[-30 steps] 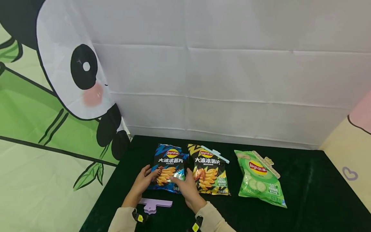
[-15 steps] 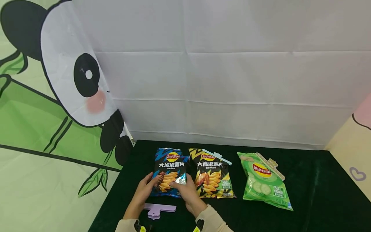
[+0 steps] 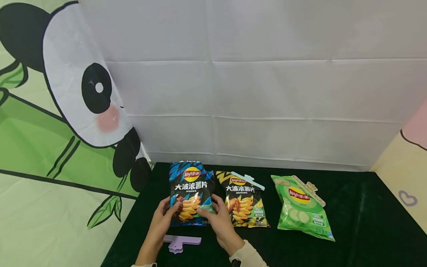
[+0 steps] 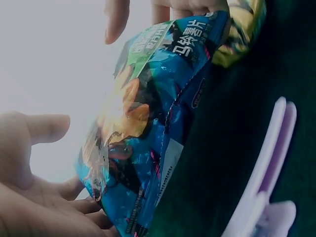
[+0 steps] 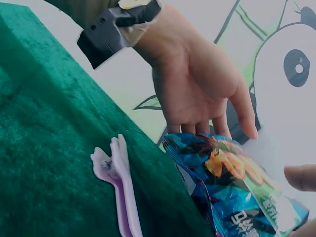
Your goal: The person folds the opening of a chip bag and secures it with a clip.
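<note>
A blue-and-black bag of potato chips [image 3: 191,189] is held between both hands, its printed front facing up. My left hand [image 3: 163,217] holds its left side, with fingers running behind the bag and the thumb over the front. My right hand [image 3: 221,222] holds the lower right side in the same way. In the left wrist view, the left thumb [image 4: 52,128] stands apart from the wrapper, and the bag's underside hides the fingertips. A lilac bag clip [image 3: 181,243] lies on the dark green cloth just in front of the bag, between the forearms.
Right beside the blue bag lies a yellow-and-black chip bag [image 3: 245,205] with a light blue clip [image 3: 248,180] across its top corner. Farther right is a green chip bag [image 3: 301,207] with a cream clip [image 3: 308,190]. A white cloth backdrop [image 3: 260,141] rises behind the table.
Both hands have raised the blue bag slightly and moved it left; its top now sits higher and it looks larger. The head view has shifted a little. The clip and other bags stay put.
</note>
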Motion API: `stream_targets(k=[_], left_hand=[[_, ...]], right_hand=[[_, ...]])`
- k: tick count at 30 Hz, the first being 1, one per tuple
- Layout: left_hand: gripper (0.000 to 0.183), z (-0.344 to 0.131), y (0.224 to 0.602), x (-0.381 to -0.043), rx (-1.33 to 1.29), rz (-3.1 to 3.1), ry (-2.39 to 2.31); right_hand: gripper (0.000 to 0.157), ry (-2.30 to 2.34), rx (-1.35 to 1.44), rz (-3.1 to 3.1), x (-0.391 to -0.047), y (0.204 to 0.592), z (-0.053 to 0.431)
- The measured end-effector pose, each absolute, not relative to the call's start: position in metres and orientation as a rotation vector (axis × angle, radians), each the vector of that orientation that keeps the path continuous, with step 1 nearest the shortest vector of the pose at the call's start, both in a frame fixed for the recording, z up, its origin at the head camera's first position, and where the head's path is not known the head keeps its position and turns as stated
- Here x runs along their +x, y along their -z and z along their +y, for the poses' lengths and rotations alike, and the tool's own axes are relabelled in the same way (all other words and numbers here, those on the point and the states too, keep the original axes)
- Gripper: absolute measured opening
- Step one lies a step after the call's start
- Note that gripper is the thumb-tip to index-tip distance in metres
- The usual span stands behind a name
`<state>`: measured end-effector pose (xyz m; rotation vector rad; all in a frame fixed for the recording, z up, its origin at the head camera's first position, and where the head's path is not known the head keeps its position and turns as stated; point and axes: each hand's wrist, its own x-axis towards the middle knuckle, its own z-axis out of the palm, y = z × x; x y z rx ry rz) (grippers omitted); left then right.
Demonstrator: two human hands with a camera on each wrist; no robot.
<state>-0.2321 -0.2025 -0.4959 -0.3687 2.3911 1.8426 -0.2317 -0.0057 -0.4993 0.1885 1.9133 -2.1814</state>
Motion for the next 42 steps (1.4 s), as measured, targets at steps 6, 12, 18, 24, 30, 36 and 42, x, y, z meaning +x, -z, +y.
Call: stream_targets(k=[6, 12, 18, 24, 30, 36, 42], left_hand=[[0.074, -0.184, 0.483, -0.216, -0.275, 2.361, -1.894], [0.065, -0.159, 0.477, -0.203, -0.166, 2.325, -1.917], [0.072, -0.135, 0.477, -0.192, -0.07, 2.291, -1.885], [0.076, -0.114, 0.48, -0.18, 0.073, 2.234, -1.876], [0.082, -0.095, 0.498, -0.16, 0.139, 2.152, -1.828], [0.087, -0.077, 0.515, -0.147, 0.143, 2.088, -1.828], [0.091, -0.067, 0.526, -0.147, 0.068, 2.045, -1.803]], right_hand=[[0.082, 2.209, 0.189, 1.934, -0.221, 0.494, 0.02], [0.087, 2.232, 0.258, 1.939, -0.21, 0.488, 0.049], [0.086, 2.226, 0.324, 1.981, -0.197, 0.488, 0.079], [0.082, 2.199, 0.421, 2.018, -0.182, 0.493, 0.106], [0.09, 2.081, 0.568, 2.091, -0.16, 0.512, 0.131], [0.088, 1.965, 0.673, 2.172, -0.146, 0.527, 0.149], [0.085, 1.933, 0.713, 2.211, -0.141, 0.538, 0.153]])
